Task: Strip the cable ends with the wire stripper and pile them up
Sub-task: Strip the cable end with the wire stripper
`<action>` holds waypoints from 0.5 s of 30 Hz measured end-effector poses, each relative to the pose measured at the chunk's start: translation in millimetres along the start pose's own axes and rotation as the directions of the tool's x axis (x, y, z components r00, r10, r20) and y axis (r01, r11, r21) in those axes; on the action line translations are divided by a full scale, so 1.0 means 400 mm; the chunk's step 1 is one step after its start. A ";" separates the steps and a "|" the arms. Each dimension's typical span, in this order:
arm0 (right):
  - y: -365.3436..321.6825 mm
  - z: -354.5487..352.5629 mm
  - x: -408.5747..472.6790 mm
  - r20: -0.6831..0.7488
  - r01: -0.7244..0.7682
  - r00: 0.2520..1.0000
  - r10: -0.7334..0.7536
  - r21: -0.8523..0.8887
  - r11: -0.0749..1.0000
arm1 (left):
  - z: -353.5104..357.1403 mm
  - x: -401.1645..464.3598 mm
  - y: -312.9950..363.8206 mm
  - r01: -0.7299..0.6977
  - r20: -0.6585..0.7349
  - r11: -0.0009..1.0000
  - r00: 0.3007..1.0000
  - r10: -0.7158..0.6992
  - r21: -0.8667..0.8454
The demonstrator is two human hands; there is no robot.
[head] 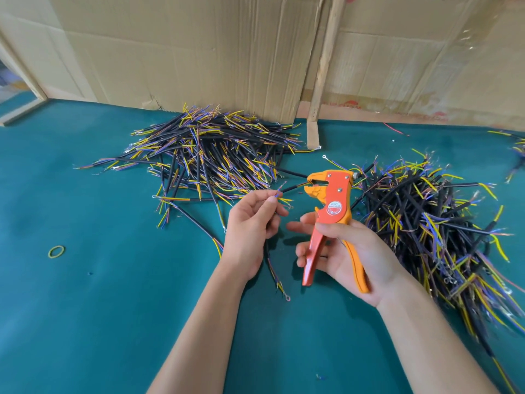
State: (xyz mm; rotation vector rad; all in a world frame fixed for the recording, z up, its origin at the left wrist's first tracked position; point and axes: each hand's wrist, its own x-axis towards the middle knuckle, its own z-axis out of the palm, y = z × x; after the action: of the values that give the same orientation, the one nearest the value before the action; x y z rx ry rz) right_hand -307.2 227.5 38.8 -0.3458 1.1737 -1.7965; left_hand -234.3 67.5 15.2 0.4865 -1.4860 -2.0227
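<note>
— Inspector A: Left of the orange metal wire stripper (331,220)?
— Inspector B: Large pile of black-sheathed cables (210,155) on the green table mat (99,294). The left hand (250,223) pinches one short black cable (289,189), its far end at the stripper's open jaws.
— A: The stripper?
— B: Right hand (346,254) curled round both handles.
— A: Beyond?
— B: Second cable heap (426,223), right.
</note>
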 end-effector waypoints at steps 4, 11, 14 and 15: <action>-0.009 -0.004 -0.011 0.066 -0.075 0.995 0.081 -0.089 0.993 | 0.002 0.009 0.007 0.010 -0.122 0.987 0.992 -0.030 -0.159; -0.041 -0.031 -0.040 0.236 -0.084 0.965 0.116 -0.142 0.986 | -0.007 0.008 0.017 -0.005 -0.175 0.887 0.981 -0.085 -0.461; -0.041 -0.033 -0.033 0.196 0.010 0.981 0.004 -0.070 0.997 | -0.005 0.010 0.016 0.010 -0.162 0.884 0.982 -0.096 -0.467; -0.041 -0.032 -0.031 0.186 0.038 0.982 -0.030 -0.040 0.998 | -0.005 0.009 0.015 0.012 -0.162 0.885 0.982 -0.099 -0.466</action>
State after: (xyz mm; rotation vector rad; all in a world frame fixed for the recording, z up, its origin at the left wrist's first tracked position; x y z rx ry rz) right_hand -318.1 246.8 49.0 -0.5498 1.0819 -1.7293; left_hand -234.4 62.3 20.4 0.4977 -0.8443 -2.2174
